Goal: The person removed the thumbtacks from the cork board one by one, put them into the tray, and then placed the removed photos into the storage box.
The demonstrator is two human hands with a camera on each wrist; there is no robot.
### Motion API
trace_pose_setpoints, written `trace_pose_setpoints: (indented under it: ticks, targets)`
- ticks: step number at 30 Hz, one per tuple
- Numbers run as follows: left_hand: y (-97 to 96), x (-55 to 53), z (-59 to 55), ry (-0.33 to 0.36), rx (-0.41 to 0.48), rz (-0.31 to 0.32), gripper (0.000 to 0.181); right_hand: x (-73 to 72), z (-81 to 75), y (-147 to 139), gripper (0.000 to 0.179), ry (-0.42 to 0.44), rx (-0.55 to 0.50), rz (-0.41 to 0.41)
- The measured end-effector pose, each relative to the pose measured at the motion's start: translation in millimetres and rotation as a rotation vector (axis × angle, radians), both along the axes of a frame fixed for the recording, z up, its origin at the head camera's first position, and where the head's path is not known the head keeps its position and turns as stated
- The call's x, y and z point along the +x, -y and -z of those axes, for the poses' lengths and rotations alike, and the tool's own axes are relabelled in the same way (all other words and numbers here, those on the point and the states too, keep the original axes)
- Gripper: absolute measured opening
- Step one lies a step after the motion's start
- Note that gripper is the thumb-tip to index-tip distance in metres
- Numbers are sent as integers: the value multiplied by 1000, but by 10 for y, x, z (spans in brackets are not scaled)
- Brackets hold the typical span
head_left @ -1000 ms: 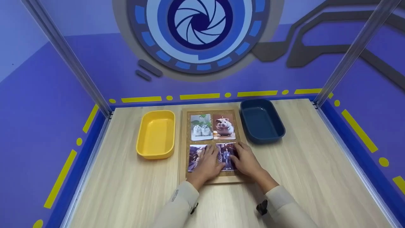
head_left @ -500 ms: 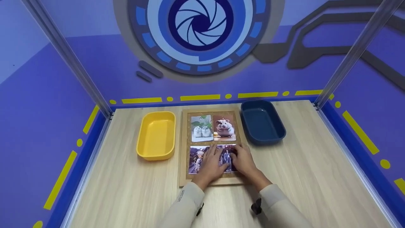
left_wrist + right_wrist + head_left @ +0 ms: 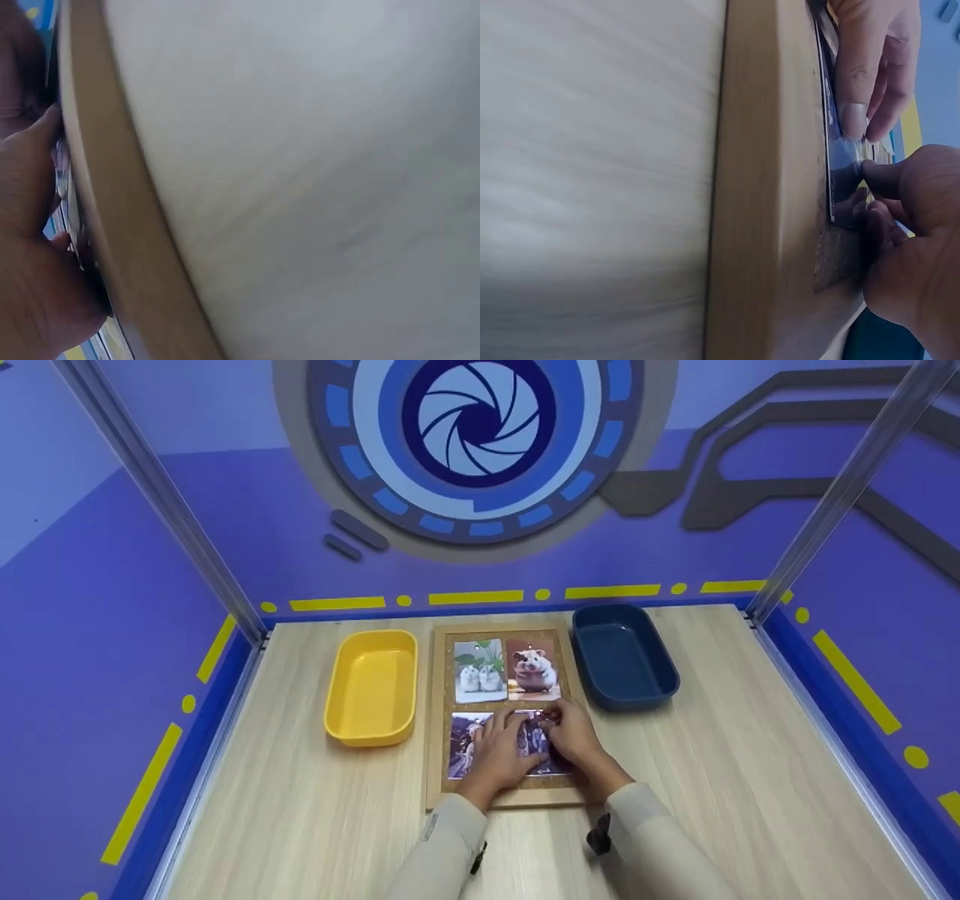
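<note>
A wood-framed cork board (image 3: pixel 439 720) carries two hamster photos in its upper row, a pair of white hamsters (image 3: pixel 480 679) and a single hamster (image 3: pixel 534 669). Below are two darker photos, one at left (image 3: pixel 462 742) and one at right (image 3: pixel 534 739). My left hand (image 3: pixel 499 754) rests across the lower pair with fingers extended, thumb on the right photo. At that photo's upper right part, my right hand (image 3: pixel 576 735) bends its thumb and fingers close together. In the right wrist view its fingertips (image 3: pixel 881 176) meet the photo surface; whether they pinch something is hidden.
Left of the board stands a yellow tray (image 3: pixel 371 737). A dark blue tray (image 3: pixel 637 701) stands close to its upper right corner. Purple-blue panels (image 3: pixel 247 525) enclose the wooden table (image 3: pixel 285 810) at the back and both sides.
My right hand has shifted toward the top of the lower right photo, its thumb and fingers drawing together. The left hand stays on the photos. The head view has tilted slightly up.
</note>
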State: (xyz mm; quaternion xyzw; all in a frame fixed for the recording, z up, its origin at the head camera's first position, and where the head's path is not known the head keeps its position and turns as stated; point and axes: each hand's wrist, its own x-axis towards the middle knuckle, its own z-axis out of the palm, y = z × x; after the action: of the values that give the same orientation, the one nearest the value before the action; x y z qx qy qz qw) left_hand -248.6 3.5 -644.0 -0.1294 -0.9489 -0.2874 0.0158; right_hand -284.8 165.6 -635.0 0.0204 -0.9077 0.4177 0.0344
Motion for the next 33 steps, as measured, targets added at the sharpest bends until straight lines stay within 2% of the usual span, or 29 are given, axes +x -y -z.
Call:
trace_pose_setpoints:
  ticks: [7, 13, 21, 26, 33]
  targets:
    - [-12, -55, 23, 40, 16, -13, 85, -37, 7, -5, 10, 4, -24, 3]
    - [-31, -81, 59, 8, 19, -30, 90, -75, 21, 0, 8, 31, -14, 27]
    - [-53, -93, 39, -36, -13, -71, 95, -101, 13, 18, 7, 51, -13, 41]
    - [-54, -96, 38, -42, -13, -66, 97, -119, -1, 8, 5, 46, -9, 52]
    - [-30, -137, 103, -56, -22, -62, 97, -131, 22, 17, 7, 38, 19, 69]
